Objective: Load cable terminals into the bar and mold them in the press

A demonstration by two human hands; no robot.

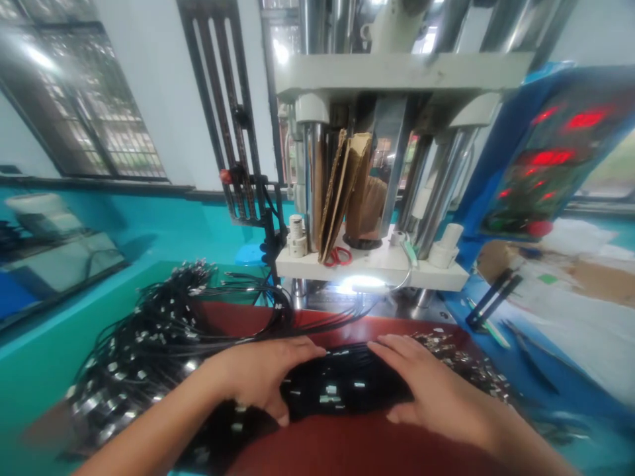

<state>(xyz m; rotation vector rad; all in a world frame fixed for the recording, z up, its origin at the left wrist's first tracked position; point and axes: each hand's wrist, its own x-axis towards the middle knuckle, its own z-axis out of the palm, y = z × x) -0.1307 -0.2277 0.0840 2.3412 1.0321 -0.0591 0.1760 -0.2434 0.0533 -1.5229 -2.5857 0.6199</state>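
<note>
A thick bundle of black cables (347, 373) with small white tags lies across the reddish-brown work surface in front of me. My left hand (268, 370) is curved round its left part, fingers over the far side and thumb on the near side. At the right part, my right hand (424, 380) grips the bundle the same way. Small metallic ends (461, 363) of the cables fan out beyond my right hand. To the left, a large heap of similar black cables (149, 337) with shiny fittings spreads out, some strands running behind my hands.
A press with a pale base plate (307, 266) and steel columns stands directly ahead, holding folded cardboard (342, 192) and red-handled scissors (338, 256). A bright lamp (362, 284) glows under the plate. At right are a blue control box (476, 172), pliers (530, 357) and black pens (493, 301).
</note>
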